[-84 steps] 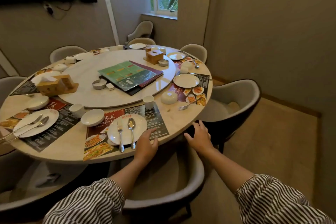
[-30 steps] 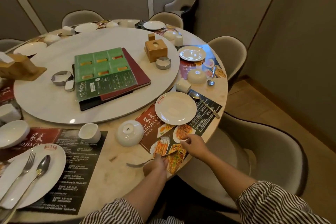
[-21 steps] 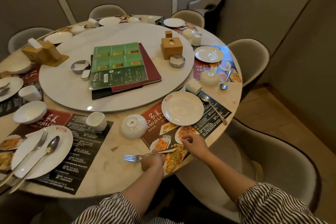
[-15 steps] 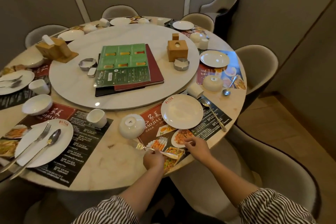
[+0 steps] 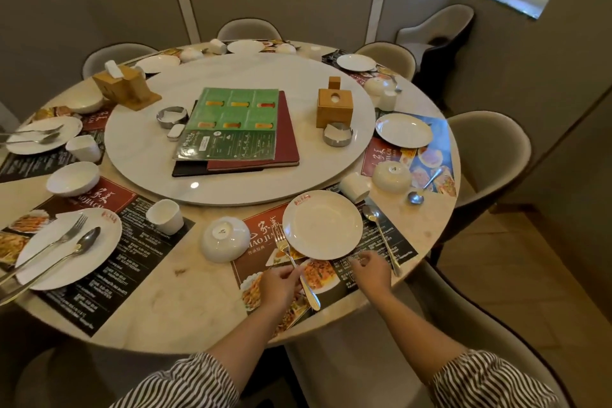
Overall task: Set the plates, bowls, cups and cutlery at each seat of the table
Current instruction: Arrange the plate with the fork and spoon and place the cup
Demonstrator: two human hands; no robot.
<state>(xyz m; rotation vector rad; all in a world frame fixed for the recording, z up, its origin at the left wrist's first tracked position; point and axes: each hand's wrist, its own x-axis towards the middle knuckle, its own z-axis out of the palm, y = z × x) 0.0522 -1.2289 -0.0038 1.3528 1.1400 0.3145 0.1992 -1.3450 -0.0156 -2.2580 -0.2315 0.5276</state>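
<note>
My left hand (image 5: 280, 285) pinches a fork (image 5: 288, 253) by its handle, tines pointing away, just left of the white plate (image 5: 323, 224) on the printed placemat (image 5: 261, 232) in front of me. My right hand (image 5: 371, 270) hovers at the plate's near right rim with loosely curled fingers and holds nothing. A spoon (image 5: 381, 235) lies on the mat right of the plate. An upturned white bowl (image 5: 224, 238) stands left of the mat, and a tipped cup (image 5: 354, 187) lies beyond the plate.
The seat to the left has a plate with fork and spoon (image 5: 68, 247), a cup (image 5: 165, 216) and a bowl (image 5: 73, 178). A lazy Susan (image 5: 238, 192) carries menus (image 5: 236, 129), wooden holders and ashtrays. Chairs (image 5: 490, 146) ring the table.
I walked from the left seat to this one. My left hand picked the fork off the table and turned it from lying crosswise to pointing away beside the plate. My right hand moved toward the plate rim.
</note>
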